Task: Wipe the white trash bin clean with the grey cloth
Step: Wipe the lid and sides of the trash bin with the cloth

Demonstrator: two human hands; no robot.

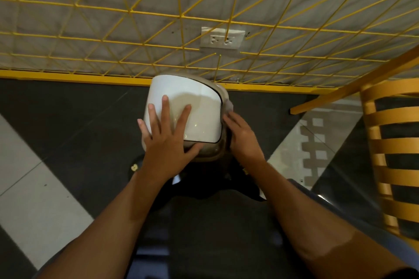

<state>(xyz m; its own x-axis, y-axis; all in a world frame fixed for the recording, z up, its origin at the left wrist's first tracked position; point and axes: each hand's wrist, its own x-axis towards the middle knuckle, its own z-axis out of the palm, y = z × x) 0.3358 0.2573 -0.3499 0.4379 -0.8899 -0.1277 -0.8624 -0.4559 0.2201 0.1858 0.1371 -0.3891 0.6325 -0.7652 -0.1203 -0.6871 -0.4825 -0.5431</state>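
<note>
As the right hand (243, 137) grips cloth (228, 106), the bin (199, 102) stands upright.

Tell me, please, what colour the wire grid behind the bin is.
The wire grid is yellow, shown best in the head view.

The dark floor (68, 108), with pale tiles (34, 199) at left, carries the white trash bin (199, 102) near the yellow rail (68, 75), and 1 wooden chair (396, 118) at right.

Head cam, down, near bin (204, 106)
</note>
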